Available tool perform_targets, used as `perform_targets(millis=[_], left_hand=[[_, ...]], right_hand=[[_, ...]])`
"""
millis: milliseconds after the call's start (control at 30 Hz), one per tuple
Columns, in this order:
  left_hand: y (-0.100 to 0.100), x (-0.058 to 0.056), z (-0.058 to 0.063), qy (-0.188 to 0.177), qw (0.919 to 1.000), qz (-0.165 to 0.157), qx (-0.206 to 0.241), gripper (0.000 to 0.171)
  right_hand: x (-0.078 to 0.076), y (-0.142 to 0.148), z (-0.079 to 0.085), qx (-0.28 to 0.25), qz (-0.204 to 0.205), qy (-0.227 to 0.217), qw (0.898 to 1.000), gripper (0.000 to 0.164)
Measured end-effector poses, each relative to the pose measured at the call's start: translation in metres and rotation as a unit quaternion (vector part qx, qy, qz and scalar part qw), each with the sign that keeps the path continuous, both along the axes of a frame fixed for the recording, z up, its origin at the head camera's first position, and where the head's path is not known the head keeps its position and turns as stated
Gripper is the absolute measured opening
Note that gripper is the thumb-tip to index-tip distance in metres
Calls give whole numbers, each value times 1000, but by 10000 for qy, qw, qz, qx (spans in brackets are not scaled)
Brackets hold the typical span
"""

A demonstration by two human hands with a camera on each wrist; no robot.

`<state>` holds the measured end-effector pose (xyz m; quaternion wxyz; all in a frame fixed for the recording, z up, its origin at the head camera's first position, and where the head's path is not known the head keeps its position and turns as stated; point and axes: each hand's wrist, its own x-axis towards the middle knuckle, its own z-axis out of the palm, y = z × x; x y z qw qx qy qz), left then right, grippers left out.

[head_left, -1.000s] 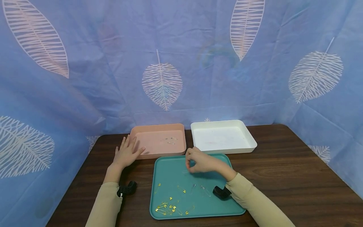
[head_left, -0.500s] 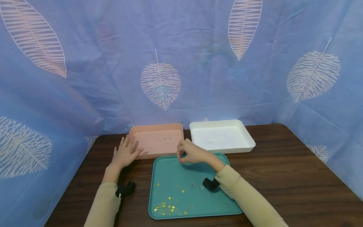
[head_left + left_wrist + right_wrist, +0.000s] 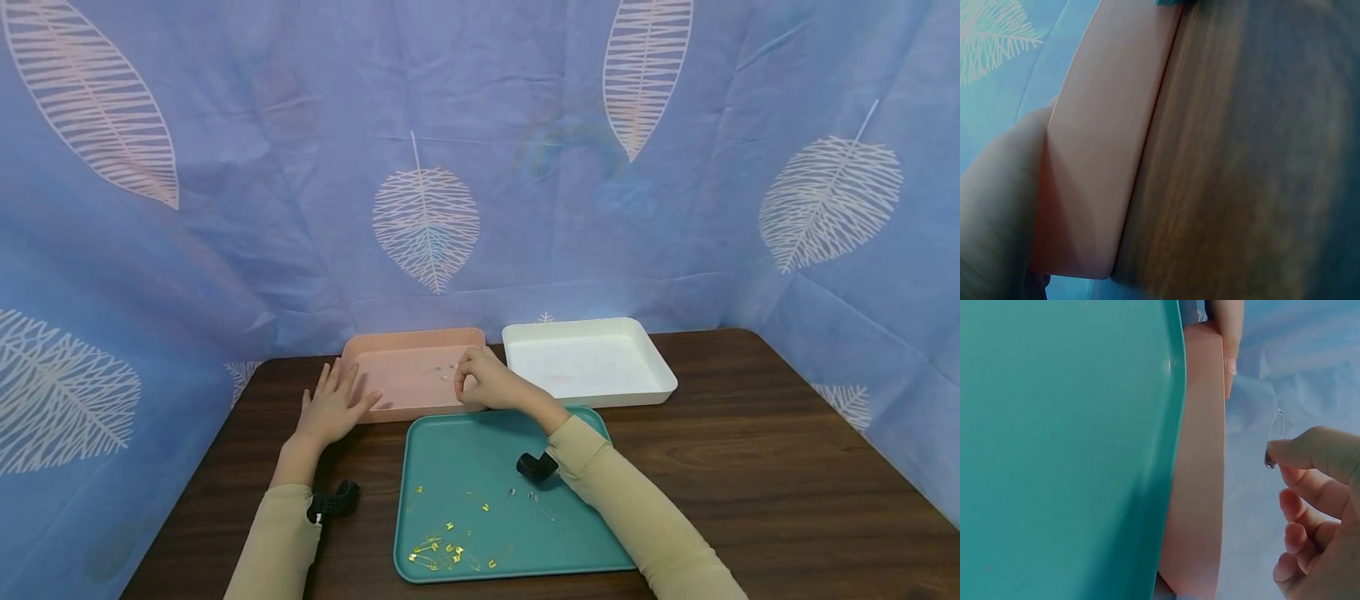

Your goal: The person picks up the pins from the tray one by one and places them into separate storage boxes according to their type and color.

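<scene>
The teal tray (image 3: 442, 450) holds gold safety pins (image 3: 426, 547), mostly clustered at the near left, plus silver pins (image 3: 535, 498) toward the middle. Behind it, the pink tray (image 3: 390, 383) contains a few small pins (image 3: 435, 369); the white tray (image 3: 585, 367) stands to its right. The right hand (image 3: 491, 385) pinches a silver safety pin (image 3: 1269, 460) over the pink tray's near right corner. The left hand (image 3: 330, 410), fingers spread, rests at that tray's left end. Dark wood-grain counter (image 3: 750, 442); blue leaf-print curtain (image 3: 525, 242) behind.

Long plain beige sleeves (image 3: 630, 508), close-fitting; black wrist cameras (image 3: 347, 497), one on each arm
</scene>
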<state>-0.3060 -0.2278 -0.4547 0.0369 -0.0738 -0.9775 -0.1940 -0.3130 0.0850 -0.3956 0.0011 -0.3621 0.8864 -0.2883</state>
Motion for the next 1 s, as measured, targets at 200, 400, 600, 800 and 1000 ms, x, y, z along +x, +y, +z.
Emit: perform_targets(millis=[200, 400, 600, 800, 1000], left_hand=[[0, 0, 1, 2, 10000, -10, 64, 90], [0, 0, 1, 14, 10000, 39, 24, 90], [1, 0, 0, -14, 10000, 41, 1, 91], [1, 1, 1, -14, 10000, 25, 49, 90], [1, 1, 2, -55, 10000, 27, 30, 90]], right_hand=[[-14, -9, -2, -64, -212, 176, 9996, 13], [-28, -19, -8, -54, -523, 190, 9984, 11], [-36, -30, -11, -119, -675, 64, 9976, 11], [-41, -42, -13, 143, -812, 129, 9965, 13], [-42, -51, -13, 248, -1086, 177, 9936, 13]])
